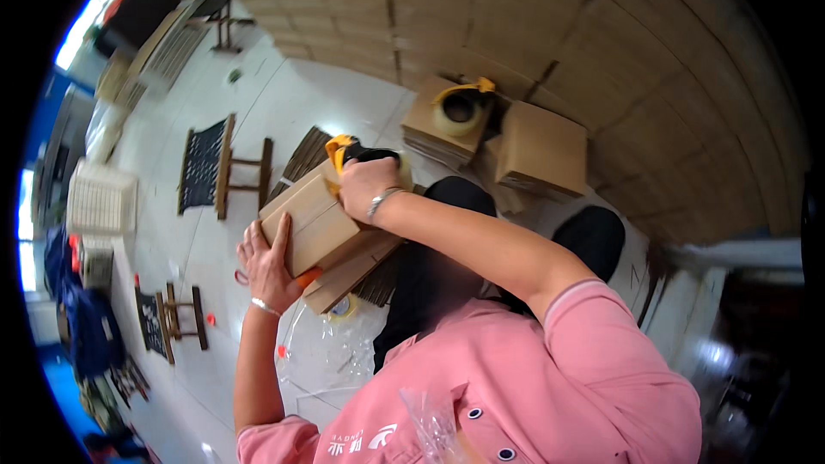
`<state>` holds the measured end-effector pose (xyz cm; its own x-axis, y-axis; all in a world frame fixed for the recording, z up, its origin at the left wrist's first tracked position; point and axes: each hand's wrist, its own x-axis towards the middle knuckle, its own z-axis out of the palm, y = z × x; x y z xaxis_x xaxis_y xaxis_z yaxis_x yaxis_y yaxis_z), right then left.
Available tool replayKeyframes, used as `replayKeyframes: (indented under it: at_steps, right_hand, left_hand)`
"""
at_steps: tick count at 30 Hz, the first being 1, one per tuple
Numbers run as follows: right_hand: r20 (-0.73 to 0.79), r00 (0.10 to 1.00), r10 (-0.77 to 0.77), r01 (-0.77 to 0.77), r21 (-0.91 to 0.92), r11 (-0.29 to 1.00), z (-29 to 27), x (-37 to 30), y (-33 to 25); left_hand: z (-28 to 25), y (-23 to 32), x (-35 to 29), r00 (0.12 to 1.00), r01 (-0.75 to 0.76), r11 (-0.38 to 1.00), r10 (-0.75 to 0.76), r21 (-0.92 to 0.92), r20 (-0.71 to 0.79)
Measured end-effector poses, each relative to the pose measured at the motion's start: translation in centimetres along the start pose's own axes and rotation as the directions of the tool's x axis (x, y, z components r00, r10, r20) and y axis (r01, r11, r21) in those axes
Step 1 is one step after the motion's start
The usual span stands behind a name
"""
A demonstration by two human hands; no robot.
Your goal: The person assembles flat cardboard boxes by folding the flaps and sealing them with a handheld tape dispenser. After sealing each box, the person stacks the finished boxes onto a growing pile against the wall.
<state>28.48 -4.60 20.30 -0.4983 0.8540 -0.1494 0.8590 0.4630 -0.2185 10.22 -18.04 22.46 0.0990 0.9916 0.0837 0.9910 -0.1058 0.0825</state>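
Note:
My left hand (268,265) presses flat against the near side of a small cardboard box (311,222) resting on my lap. At the box's far top edge, my right hand (368,185) grips a yellow and black tape dispenser (345,152). Under the box lies a flat piece of cardboard (352,268). Something orange (308,277) shows just below my left palm; I cannot tell what it is. Both wrists carry a bracelet.
A second yellow tape dispenser with a roll (460,107) sits on a stack of boxes (438,133), beside another box (541,150). A wall of stacked cardboard (550,17) fills the back. Wooden stools (219,167), a white crate (101,199) and clear plastic bags (331,352) are on the floor.

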Motion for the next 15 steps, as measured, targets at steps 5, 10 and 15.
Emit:
replayKeyframes:
  at_steps: [5, 10, 15]
  right_hand:
    - [0.037, 0.999, -0.011, 0.013, -0.048, 0.999, 0.0, -0.8, 1.1]
    - [-0.267, 0.963, -0.031, 0.011, -0.077, 0.997, -1.6, -1.5, 4.2]
    - [-0.558, 0.757, 0.340, -0.198, 0.300, 0.933, -7.6, -8.4, 13.9]
  left_hand:
    - [-1.1, 1.3, 0.7, 0.990, -0.137, 0.985, 0.132, 0.105, 0.048]
    - [-2.1, 0.6, 1.3, 0.994, -0.111, 0.992, 0.110, -0.054, -0.025]
    - [-7.1, 3.8, 5.9, 0.836, -0.163, 0.985, 0.165, 0.051, -0.524]
